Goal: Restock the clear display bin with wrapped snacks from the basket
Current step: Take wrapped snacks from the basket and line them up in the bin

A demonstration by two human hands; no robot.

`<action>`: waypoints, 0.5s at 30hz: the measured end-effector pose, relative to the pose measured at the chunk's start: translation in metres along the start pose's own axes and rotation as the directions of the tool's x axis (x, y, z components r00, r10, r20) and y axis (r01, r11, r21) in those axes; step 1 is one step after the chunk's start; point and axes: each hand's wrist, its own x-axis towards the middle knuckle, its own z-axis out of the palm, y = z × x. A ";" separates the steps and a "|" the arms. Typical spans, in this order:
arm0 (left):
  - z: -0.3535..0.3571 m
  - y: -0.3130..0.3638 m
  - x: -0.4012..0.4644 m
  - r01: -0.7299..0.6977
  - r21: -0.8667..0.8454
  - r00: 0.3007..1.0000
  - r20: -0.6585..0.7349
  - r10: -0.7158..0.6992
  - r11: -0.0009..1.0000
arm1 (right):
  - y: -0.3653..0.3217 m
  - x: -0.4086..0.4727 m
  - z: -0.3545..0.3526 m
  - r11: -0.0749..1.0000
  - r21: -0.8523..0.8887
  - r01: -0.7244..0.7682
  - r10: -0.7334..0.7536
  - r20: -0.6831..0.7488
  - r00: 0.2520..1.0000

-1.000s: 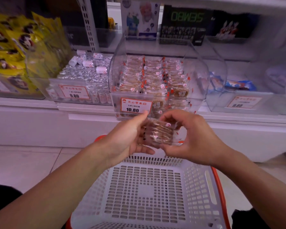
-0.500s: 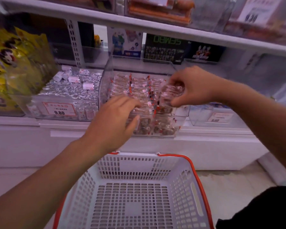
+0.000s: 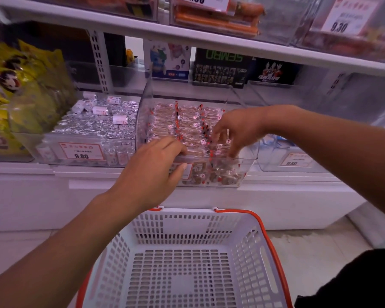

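Both hands are at the clear bin on the lower shelf. Left hand rests on the bin's front rim, fingers straight over the edge, thumb against the front wall, holding nothing. Right hand reaches down inside, fingertips among the wrapped snacks at the right side; whether it pinches 1 I cannot tell. Snacks lie in 3 rows filling the bin. Below stands the white basket with orange handles.
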 end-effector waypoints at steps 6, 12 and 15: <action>0.001 0.001 -0.002 0.010 -0.008 1.000 -0.013 -0.010 1.000 | -0.017 -0.030 0.005 0.995 0.089 0.039 -0.017 -0.231 0.973; 0.003 0.002 -0.001 -0.001 0.016 1.000 -0.010 0.001 1.000 | -0.053 -0.047 0.026 0.983 0.179 -0.041 0.033 0.048 0.998; 0.003 0.002 -0.001 -0.002 0.021 1.000 -0.008 0.002 1.000 | -0.053 -0.047 0.021 0.977 0.208 -0.053 0.020 0.159 0.987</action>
